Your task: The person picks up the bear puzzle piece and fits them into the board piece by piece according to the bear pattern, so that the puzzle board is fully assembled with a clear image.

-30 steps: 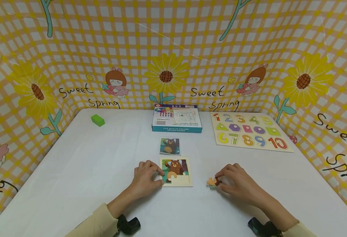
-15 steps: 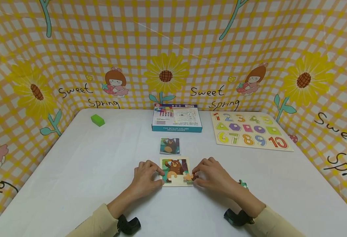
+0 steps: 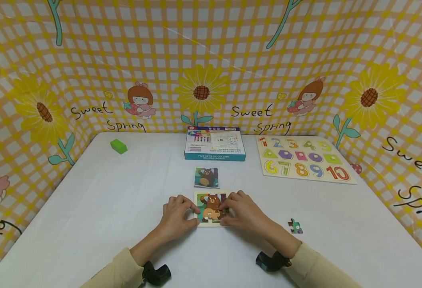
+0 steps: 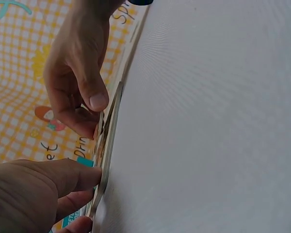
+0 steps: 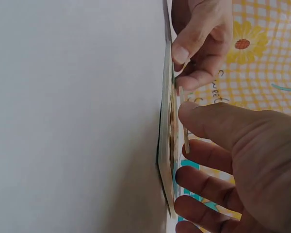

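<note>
A small wooden jigsaw board (image 3: 211,225) with a brown bear picture lies flat near the front of the table, several pieces in it. My left hand (image 3: 176,215) grips its left edge between thumb and fingers. Over the board's lower right, my right hand (image 3: 245,214) pinches a jigsaw piece (image 5: 186,138) by its edge. In the right wrist view that piece stands slightly apart from the board face. My right fingers hide part of the picture. Another jigsaw piece (image 3: 295,226), green and brown, lies on the table right of my right hand.
Behind the board lies a bear picture card (image 3: 206,177). Farther back is a flat beaded-boxes carton (image 3: 215,157). A wooden number board (image 3: 304,160) lies at back right, a green block (image 3: 119,146) at back left. Patterned cloth (image 3: 211,48) walls the table.
My right hand has moved left from the table to the board, carrying the jigsaw piece. The green and brown piece it left behind now shows fully. My left hand stays put.
</note>
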A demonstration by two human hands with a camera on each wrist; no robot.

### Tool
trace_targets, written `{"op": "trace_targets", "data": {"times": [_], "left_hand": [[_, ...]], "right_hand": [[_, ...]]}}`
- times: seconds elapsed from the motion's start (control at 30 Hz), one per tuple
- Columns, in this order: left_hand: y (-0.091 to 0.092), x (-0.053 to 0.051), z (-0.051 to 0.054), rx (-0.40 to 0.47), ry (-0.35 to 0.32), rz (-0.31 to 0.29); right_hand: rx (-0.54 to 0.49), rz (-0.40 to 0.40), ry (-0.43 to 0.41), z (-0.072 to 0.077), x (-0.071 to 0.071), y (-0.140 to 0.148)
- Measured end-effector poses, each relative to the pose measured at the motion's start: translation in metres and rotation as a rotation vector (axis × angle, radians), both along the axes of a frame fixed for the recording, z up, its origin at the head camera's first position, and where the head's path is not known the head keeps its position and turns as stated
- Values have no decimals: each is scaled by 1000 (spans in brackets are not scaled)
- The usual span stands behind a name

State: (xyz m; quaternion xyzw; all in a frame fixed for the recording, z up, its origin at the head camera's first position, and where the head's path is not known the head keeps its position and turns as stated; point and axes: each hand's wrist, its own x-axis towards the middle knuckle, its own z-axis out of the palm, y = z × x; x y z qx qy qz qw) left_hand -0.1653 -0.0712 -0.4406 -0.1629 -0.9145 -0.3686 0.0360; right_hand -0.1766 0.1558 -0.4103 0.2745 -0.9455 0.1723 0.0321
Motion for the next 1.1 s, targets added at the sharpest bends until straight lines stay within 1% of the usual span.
{"op": "trace_targets", "data": {"times": [0.37, 0.83, 1.1], "left_hand": [[0, 1, 2, -16, -1, 3], [2, 1, 3, -32, 0, 7], [9, 2, 7, -23, 25, -8]], "right_hand": [[14, 13, 20, -3, -1, -7], [9, -3, 3, -4, 0, -9], [10, 8, 14, -4, 1, -8]]}}
